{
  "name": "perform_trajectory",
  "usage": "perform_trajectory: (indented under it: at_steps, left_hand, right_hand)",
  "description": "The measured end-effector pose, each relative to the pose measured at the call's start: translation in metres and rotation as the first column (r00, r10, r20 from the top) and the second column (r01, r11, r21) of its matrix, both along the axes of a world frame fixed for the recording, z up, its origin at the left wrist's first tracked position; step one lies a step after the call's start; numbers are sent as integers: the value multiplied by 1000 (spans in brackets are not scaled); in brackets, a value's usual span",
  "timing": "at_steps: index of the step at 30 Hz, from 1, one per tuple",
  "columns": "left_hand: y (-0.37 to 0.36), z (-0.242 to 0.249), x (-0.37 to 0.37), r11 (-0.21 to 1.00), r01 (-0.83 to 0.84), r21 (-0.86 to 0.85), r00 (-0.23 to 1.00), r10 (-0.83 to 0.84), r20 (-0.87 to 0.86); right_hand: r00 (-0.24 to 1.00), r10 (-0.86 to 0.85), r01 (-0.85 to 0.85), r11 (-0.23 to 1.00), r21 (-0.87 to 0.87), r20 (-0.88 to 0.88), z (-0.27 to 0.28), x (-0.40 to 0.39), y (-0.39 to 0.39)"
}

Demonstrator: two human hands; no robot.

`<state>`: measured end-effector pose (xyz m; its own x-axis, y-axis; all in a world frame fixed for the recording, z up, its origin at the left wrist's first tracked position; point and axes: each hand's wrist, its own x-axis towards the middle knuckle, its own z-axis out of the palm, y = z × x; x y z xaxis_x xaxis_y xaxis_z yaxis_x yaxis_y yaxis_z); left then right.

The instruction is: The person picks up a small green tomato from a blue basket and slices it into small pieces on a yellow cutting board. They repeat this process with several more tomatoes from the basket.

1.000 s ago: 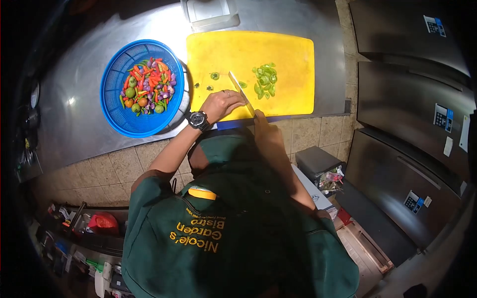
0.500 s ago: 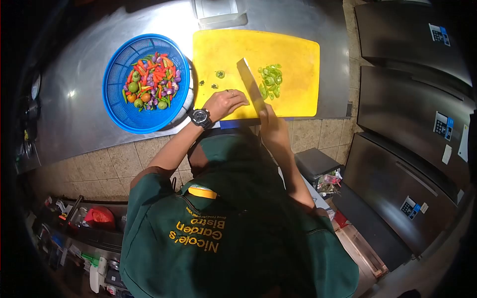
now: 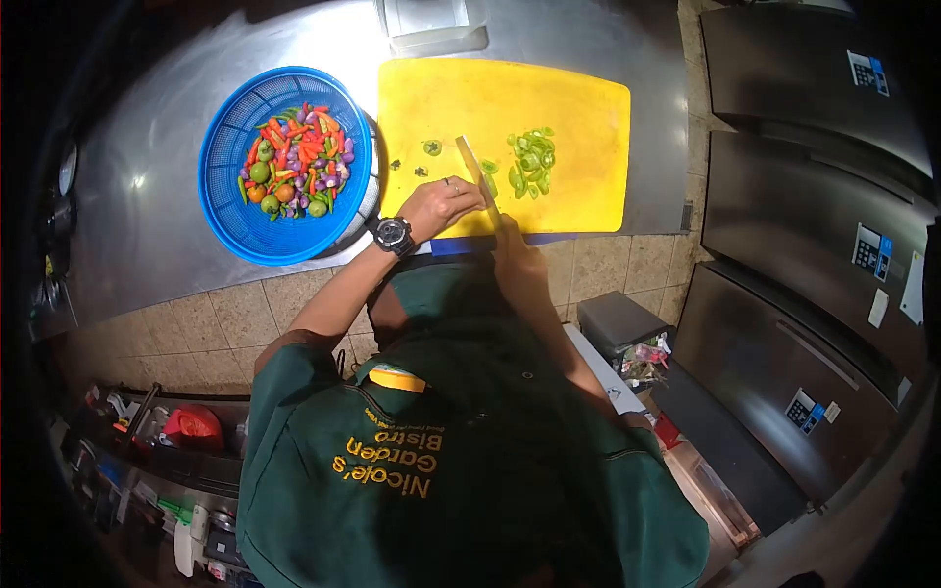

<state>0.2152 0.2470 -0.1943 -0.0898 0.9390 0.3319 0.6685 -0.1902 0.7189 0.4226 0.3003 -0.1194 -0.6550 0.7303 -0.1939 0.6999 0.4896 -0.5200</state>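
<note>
My right hand (image 3: 519, 259) grips a knife (image 3: 476, 169) by its handle, its blade upright over the yellow cutting board (image 3: 578, 108). Beside the blade, my left hand (image 3: 441, 208), with a ring and a black wristwatch, has its fingers curled down on the board; what they press on is hidden. Just right of the blade lies a fresh green slice (image 3: 489, 168). Farther right is a pile of thin green vegetable slices (image 3: 532, 161). A green stem end (image 3: 431, 148) and small dark scraps (image 3: 420, 171) lie left of the knife.
Left of the board, a blue basket (image 3: 218, 211) holds red, orange, green and purple chillies and several round green and orange fruits. A clear plastic container (image 3: 441, 39) stands behind the board on the steel counter (image 3: 147, 211). Dark refrigerators (image 3: 784, 196) line the right side.
My right hand and the knife have moved left, up against the left hand's fingertips. Another green slice now lies right of the blade. The left hand has hardly moved.
</note>
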Motion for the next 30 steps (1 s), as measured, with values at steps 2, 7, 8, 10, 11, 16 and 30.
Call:
perform_trajectory:
  at_steps: [2,7,8,10,11,16,30]
  left_hand:
    - [-2,0,-1,1000,2,-10,1000,-2,-10]
    - [3,0,4,999,-46,7,999,46,-25]
    - [6,-1,6,997,-55,48,998,57,-36]
    - [14,1,15,994,-110,19,993,111,-46]
    - [20,2,18,991,-133,4,990,133,-40]
    - [43,20,30,952,-299,-63,945,304,121]
    - [-139,98,-99,500,-652,-570,733,609,-304]
  right_hand:
    - [1000,21,-21,996,85,4,-16,-3,2]
    - [1000,-4,3,999,-34,-22,3,0,22]
    - [997,-72,70,993,-98,-22,12,-5,28]
    - [983,-145,137,988,-75,-111,16,-6,39]
    - [967,-143,149,989,12,-210,16,-3,42]
    - [974,-181,175,983,-57,-134,32,22,44]
    - [990,-141,142,985,-99,23,27,40,53]
